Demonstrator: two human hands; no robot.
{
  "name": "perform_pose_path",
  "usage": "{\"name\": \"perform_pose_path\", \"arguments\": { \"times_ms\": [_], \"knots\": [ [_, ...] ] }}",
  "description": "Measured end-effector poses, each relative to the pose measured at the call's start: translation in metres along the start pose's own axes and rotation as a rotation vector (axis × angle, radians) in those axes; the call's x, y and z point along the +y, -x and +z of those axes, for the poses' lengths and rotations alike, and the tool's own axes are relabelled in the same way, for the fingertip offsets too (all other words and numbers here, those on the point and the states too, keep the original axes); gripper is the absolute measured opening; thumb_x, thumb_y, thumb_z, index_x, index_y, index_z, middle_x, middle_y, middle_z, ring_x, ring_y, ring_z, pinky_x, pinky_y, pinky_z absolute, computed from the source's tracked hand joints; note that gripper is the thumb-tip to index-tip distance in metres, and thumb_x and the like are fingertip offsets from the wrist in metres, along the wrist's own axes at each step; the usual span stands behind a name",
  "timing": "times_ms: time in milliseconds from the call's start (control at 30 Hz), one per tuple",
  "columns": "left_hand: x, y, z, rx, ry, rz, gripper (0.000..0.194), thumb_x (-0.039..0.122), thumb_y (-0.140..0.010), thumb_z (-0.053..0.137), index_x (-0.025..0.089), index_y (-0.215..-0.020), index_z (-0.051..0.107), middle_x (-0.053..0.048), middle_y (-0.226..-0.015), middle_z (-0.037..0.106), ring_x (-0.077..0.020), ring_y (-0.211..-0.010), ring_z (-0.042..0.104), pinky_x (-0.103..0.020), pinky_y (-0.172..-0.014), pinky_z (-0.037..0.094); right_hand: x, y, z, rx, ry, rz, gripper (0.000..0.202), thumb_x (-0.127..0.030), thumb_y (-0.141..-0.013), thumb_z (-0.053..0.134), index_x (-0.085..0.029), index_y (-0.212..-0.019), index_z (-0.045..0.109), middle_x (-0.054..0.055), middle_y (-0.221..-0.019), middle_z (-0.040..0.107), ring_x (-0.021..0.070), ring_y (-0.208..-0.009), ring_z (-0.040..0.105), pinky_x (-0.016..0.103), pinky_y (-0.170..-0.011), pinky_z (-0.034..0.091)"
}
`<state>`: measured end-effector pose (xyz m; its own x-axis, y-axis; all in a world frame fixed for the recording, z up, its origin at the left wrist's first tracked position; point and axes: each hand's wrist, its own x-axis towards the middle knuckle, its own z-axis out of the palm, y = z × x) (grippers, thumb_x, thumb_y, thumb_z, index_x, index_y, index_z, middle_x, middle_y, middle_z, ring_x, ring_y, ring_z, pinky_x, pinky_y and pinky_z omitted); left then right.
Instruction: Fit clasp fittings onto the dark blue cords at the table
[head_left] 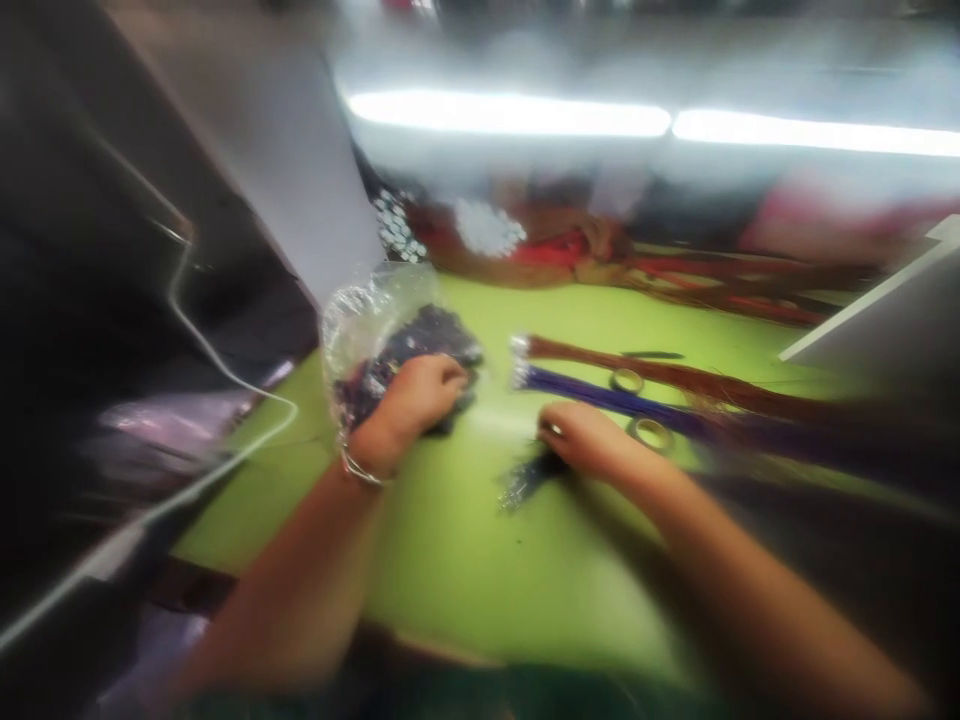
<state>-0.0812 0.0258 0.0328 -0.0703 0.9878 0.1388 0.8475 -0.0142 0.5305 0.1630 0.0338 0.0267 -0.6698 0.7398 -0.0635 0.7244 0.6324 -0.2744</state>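
Note:
My left hand [420, 395], with a bracelet at the wrist, rests over a pile of small dark parts [431, 335]. They spill from the mouth of a clear plastic bag [360, 310]. Its fingers are curled together; whatever they pinch is hidden. My right hand [577, 435] is closed too, thumb against fingers, and I cannot make out what is in it. Just below that hand lies a bundle of dark wires [536, 472] with shiny, clear-looking ends. Beyond it are a blue wire bundle [585, 388] and a brown wire bundle [577, 352], both with whitish ends.
Two tape rolls [651, 433] sit by the wires on the green table [465, 540]. Several red-brown wire bundles [675, 275] run along the back. A white cable [225, 370] hangs at the left, and a pale panel [877, 290] stands at the right.

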Motion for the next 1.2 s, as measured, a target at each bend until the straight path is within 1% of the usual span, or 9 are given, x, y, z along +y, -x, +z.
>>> {"name": "perform_pose_path", "arguments": {
  "times_ms": [200, 333, 433, 500, 633, 800, 1000, 1067, 1200],
  "knots": [
    [0.003, 0.006, 0.020, -0.098, -0.237, 0.193, 0.021, 0.025, -0.070, 0.062, 0.019, -0.088, 0.070, -0.010, -0.085, 0.066, -0.0246, -0.081, 0.060, -0.032, -0.075, 0.043, -0.007, 0.007, 0.011, 0.012, 0.025, -0.043, 0.015, -0.030, -0.082, 0.053, -0.017, -0.080, 0.061, 0.005, -0.083, 0.059, 0.0134, -0.067, 0.048, 0.025, -0.057, 0.030],
    [0.003, 0.004, 0.021, -0.121, -0.184, 0.229, 0.025, 0.021, -0.075, 0.056, 0.020, -0.095, 0.070, -0.010, -0.091, 0.068, -0.0252, -0.086, 0.061, -0.034, -0.080, 0.044, -0.001, 0.009, 0.012, -0.030, -0.033, -0.110, 0.012, -0.025, -0.081, 0.054, -0.018, -0.081, 0.063, 0.004, -0.084, 0.058, 0.0124, -0.069, 0.048, 0.023, -0.060, 0.032],
    [0.004, 0.002, 0.019, -0.060, 0.016, 0.219, 0.029, 0.023, -0.080, 0.051, 0.020, -0.104, 0.068, -0.009, -0.101, 0.068, -0.0236, -0.092, 0.061, -0.035, -0.085, 0.043, 0.000, 0.008, 0.010, -0.007, -0.061, -0.132, 0.014, -0.023, -0.083, 0.052, -0.017, -0.081, 0.065, 0.004, -0.082, 0.058, 0.0124, -0.070, 0.049, 0.023, -0.063, 0.033],
    [0.008, 0.002, 0.018, -0.054, 0.234, 0.163, 0.030, 0.026, -0.082, 0.050, 0.019, -0.106, 0.066, -0.009, -0.100, 0.069, -0.0209, -0.086, 0.061, -0.034, -0.081, 0.046, -0.003, 0.008, 0.009, 0.005, -0.076, -0.145, 0.015, -0.026, -0.082, 0.053, -0.018, -0.086, 0.066, 0.004, -0.084, 0.059, 0.0128, -0.072, 0.049, 0.023, -0.064, 0.033],
    [0.017, 0.004, 0.017, -0.132, 0.697, 0.023, 0.030, 0.030, -0.081, 0.055, 0.016, -0.107, 0.061, -0.007, -0.084, 0.068, -0.0140, -0.064, 0.058, -0.026, -0.058, 0.046, -0.013, 0.005, 0.012, -0.030, -0.069, -0.113, 0.015, -0.027, -0.081, 0.054, -0.018, -0.085, 0.066, 0.004, -0.083, 0.060, 0.0127, -0.069, 0.049, 0.023, -0.060, 0.031],
    [0.024, 0.008, 0.019, -0.191, 1.108, -0.153, 0.030, 0.028, -0.077, 0.063, 0.014, -0.103, 0.060, -0.008, -0.082, 0.067, -0.0114, -0.062, 0.058, -0.022, -0.055, 0.044, -0.012, -0.002, 0.016, -0.045, -0.215, -0.037, 0.014, -0.020, -0.080, 0.052, -0.014, -0.075, 0.063, 0.004, -0.076, 0.061, 0.0111, -0.065, 0.047, 0.023, -0.061, 0.032],
    [0.028, 0.012, 0.033, -0.319, 1.360, -0.275, 0.030, 0.025, -0.075, 0.069, 0.015, -0.102, 0.061, -0.006, -0.082, 0.066, -0.0099, -0.067, 0.061, -0.019, -0.058, 0.046, -0.003, -0.005, 0.012, 0.229, -0.471, 0.119, 0.014, -0.017, -0.080, 0.048, -0.015, -0.068, 0.055, 0.000, -0.067, 0.058, 0.0091, -0.061, 0.047, 0.021, -0.059, 0.035],
    [0.031, 0.015, 0.040, -0.363, 1.388, -0.297, 0.033, 0.018, -0.070, 0.072, 0.015, -0.102, 0.062, -0.003, -0.080, 0.065, -0.0088, -0.065, 0.061, -0.018, -0.058, 0.046, -0.003, -0.004, 0.009, 0.304, -0.566, 0.180, 0.013, -0.019, -0.077, 0.050, -0.016, -0.065, 0.053, -0.002, -0.062, 0.056, 0.0081, -0.055, 0.047, 0.020, -0.054, 0.036],
    [0.035, 0.020, 0.053, -0.448, 1.411, -0.353, 0.034, 0.014, -0.070, 0.072, 0.014, -0.103, 0.064, -0.003, -0.078, 0.064, -0.0100, -0.066, 0.062, -0.019, -0.062, 0.048, -0.004, 0.001, 0.002, 0.223, -0.851, 0.348, 0.010, -0.023, -0.075, 0.051, -0.016, -0.068, 0.055, -0.005, -0.055, 0.053, 0.0069, -0.039, 0.044, 0.020, -0.041, 0.035]
  ]
}}
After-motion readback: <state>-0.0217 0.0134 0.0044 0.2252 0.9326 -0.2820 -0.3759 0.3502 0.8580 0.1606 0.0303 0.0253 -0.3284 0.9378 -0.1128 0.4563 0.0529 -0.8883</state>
